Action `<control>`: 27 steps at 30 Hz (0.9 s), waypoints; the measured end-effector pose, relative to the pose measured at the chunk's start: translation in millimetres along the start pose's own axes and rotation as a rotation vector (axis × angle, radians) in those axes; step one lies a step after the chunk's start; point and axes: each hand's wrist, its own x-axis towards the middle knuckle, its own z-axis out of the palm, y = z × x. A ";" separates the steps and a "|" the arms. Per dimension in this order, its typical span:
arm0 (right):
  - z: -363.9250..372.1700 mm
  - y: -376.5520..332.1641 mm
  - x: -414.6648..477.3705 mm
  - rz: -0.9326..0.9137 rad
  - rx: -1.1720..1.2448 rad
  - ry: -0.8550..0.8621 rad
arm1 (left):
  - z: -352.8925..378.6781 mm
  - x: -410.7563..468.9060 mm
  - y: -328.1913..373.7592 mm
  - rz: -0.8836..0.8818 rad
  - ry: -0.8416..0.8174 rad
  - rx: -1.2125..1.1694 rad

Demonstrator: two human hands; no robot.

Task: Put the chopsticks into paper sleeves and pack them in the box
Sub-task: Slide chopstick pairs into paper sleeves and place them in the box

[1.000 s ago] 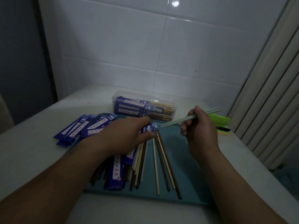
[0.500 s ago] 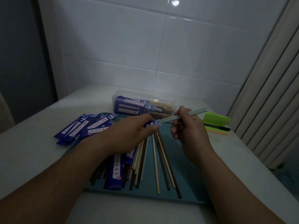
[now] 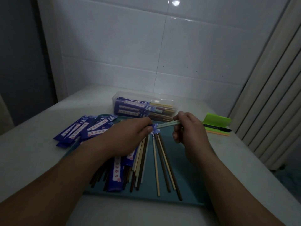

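Here: green chopsticks at the sleeve's mouth

The left hand (image 3: 130, 136) pinches one end of a blue paper sleeve (image 3: 155, 129). The right hand (image 3: 189, 130) grips two pale green chopsticks (image 3: 169, 124), with their tips at that end. Loose brown and cream wooden chopsticks (image 3: 161, 162) lie on the flat teal mat (image 3: 184, 168). The clear plastic box (image 3: 162, 99) sits just behind the hands.

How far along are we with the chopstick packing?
Done: several sleeved pairs lie in the clear box. In hand: the right hand holds a pale green pair at the mouth of the sleeve gripped by the left hand. Left: many loose chopsticks on the teal tray, and flat sleeves at its left edge.
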 end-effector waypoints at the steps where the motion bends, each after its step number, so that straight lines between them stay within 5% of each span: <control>1: 3.3 1.1 -2.0 0.000 -0.017 -0.038 | 0.3 0.4 0.0 -0.002 0.008 0.004; 11: 20.4 3.8 -18.9 0.056 -0.159 -0.306 | 2.0 0.4 3.1 0.029 0.066 0.033; 27: 23.9 1.9 -20.2 0.123 -0.193 -0.362 | 2.6 4.4 -3.1 0.129 0.200 0.201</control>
